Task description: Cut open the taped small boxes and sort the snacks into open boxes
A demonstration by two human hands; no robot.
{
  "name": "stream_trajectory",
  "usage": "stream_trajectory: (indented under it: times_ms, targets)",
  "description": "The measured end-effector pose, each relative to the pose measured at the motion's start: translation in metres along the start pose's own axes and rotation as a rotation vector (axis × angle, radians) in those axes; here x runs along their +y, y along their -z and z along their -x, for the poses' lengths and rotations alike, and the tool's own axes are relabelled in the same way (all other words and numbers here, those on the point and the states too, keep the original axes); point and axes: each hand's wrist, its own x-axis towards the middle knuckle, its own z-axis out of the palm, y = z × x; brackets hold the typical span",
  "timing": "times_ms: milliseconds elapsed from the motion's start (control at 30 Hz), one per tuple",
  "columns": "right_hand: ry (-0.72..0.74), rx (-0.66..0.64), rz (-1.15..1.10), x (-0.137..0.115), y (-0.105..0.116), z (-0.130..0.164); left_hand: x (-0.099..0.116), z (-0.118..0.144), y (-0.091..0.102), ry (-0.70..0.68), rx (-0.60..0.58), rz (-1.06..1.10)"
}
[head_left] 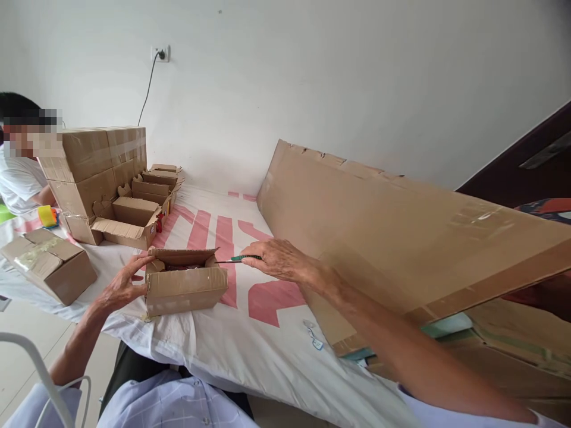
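A small cardboard box (187, 292) sits on the cloth in front of me, its top flaps raised and something dark reddish partly visible inside. My left hand (126, 284) grips the box's left end, fingers on the upper edge and thumb lower down. In my right hand (279, 259) is a slim green-handled knife (245, 258), closed in the fingers. Its thin blade points left and reaches the box's right upper edge; whether the tip touches the cardboard I cannot tell.
Several open boxes (134, 214) stand in a row beside stacked sealed cartons (89, 157). A taped box (51, 261) lies at the left, near a yellow tape roll (46, 216). A large cardboard sheet (379, 226) leans at the right. Another person (20, 172) sits far left.
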Motion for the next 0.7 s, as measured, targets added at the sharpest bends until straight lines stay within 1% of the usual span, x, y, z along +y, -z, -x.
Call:
stream_trajectory:
  times_ms: [133, 200, 233, 267, 333, 367, 400, 433, 500, 533, 600, 633, 700]
  targets:
    - [-0.008, 0.157, -0.216, -0.005, 0.008, 0.01, 0.0, 0.003, 0.003, -0.002, -0.033, -0.025]
    - [-0.056, 0.243, -0.318, -0.003, 0.001, 0.011, 0.0, 0.005, 0.004, 0.005, -0.043, -0.034]
    - [-0.087, 0.275, -0.36, 0.001, -0.007, 0.011, -0.001, 0.005, 0.004, 0.009, -0.048, -0.04]
    - [-0.123, 0.295, -0.394, 0.005, -0.019, 0.011, -0.001, 0.005, 0.004, 0.011, -0.054, -0.046]
    - [-0.209, 0.275, -0.441, 0.013, -0.052, 0.011, -0.002, 0.004, 0.004, 0.013, -0.067, -0.061]
    - [-0.275, 0.27, -0.458, 0.016, -0.073, 0.012, -0.002, 0.003, 0.003, 0.014, -0.072, -0.07]
    - [-0.37, 0.272, -0.475, 0.017, -0.094, 0.014, -0.003, 0.001, 0.003, 0.013, -0.078, -0.079]
    - [-0.48, 0.301, -0.492, 0.016, -0.115, 0.017, -0.003, 0.0, 0.004, 0.01, -0.082, -0.087]
    - [-0.54, 0.296, -0.508, 0.011, -0.153, 0.022, -0.004, -0.003, 0.004, 0.004, -0.09, -0.103]
    - [-0.56, 0.295, -0.52, 0.007, -0.167, 0.025, -0.005, -0.005, 0.005, 0.002, -0.093, -0.112]
    - [-0.567, 0.291, -0.554, -0.001, -0.185, 0.026, -0.005, -0.007, 0.006, 0.002, -0.101, -0.128]
    - [-0.565, 0.298, -0.577, -0.005, -0.188, 0.025, -0.005, -0.009, 0.007, 0.005, -0.107, -0.136]
    - [-0.545, 0.323, -0.635, -0.012, -0.185, 0.018, -0.004, -0.012, 0.007, 0.012, -0.118, -0.146]
